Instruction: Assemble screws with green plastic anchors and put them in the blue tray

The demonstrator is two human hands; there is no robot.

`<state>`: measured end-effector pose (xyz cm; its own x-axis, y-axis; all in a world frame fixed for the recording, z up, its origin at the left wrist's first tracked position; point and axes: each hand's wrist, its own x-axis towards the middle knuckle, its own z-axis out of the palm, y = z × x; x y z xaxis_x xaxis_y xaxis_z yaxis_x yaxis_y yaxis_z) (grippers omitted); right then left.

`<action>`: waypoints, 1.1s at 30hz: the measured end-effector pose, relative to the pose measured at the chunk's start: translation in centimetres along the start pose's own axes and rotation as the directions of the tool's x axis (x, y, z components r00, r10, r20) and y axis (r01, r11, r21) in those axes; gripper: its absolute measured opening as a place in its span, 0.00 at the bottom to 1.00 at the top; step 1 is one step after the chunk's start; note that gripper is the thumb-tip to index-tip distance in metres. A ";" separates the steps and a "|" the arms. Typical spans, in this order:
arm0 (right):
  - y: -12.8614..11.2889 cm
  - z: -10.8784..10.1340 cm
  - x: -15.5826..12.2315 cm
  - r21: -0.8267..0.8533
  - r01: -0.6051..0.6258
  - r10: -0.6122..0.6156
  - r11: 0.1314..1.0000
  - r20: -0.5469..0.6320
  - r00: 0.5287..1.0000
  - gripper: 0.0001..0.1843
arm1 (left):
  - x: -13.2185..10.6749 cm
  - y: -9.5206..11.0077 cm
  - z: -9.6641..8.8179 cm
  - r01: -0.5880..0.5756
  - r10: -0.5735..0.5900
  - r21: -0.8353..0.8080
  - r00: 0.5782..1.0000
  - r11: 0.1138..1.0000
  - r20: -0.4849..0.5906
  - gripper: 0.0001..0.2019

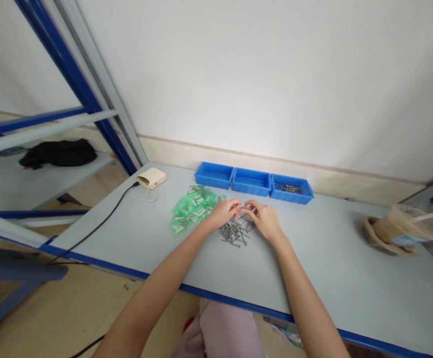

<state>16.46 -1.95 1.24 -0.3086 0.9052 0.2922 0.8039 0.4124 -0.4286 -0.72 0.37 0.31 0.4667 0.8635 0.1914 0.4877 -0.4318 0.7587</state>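
Over a loose pile of metal screws [231, 231], my left hand [223, 213] and my right hand [264, 219] meet with their fingertips nearly touching. Both are closed in a pinch on a slim silvery piece [246, 206] that looks like one of the screws; the fingers partly cover it. A few screws lie under my right fingers. Just left of my left hand rests a heap of green plastic bags [192, 206] with small pale pieces inside.
Three blue trays stand in a row by the wall: a left tray [213, 185], a middle tray [251, 190] and a right tray [293, 200] holding screws. A cream device [152, 176] with a black cable [100, 229] lies left. A lidded plastic cup [397, 226] stands far right.
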 end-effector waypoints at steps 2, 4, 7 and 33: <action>0.1 0.0 0.0 0.020 0.008 -0.008 1.000 -0.005 1.000 0.14 | 0.0 0.0 0.0 -0.006 0.006 0.025 1.000 1.000 -0.015 0.17; 0.2 0.1 0.0 0.001 0.024 -0.024 1.000 0.005 1.000 0.13 | 0.0 0.1 0.0 -0.007 0.008 0.030 1.000 1.000 -0.018 0.18; 0.2 0.0 0.0 -0.052 0.026 -0.025 0.998 0.017 1.000 0.17 | 0.0 0.2 0.1 0.003 -0.003 0.016 1.000 1.000 -0.028 0.18; -0.2 -0.1 -0.1 0.008 0.047 -0.047 0.999 0.034 0.998 0.18 | -0.2 0.8 0.1 -0.011 0.011 -0.018 1.000 1.000 -0.024 0.22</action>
<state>16.40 -2.14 1.38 -0.3633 0.8876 0.2832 0.7846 0.4554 -0.4208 -0.38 -0.11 0.83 0.4545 0.8645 0.2144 0.4693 -0.4370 0.7673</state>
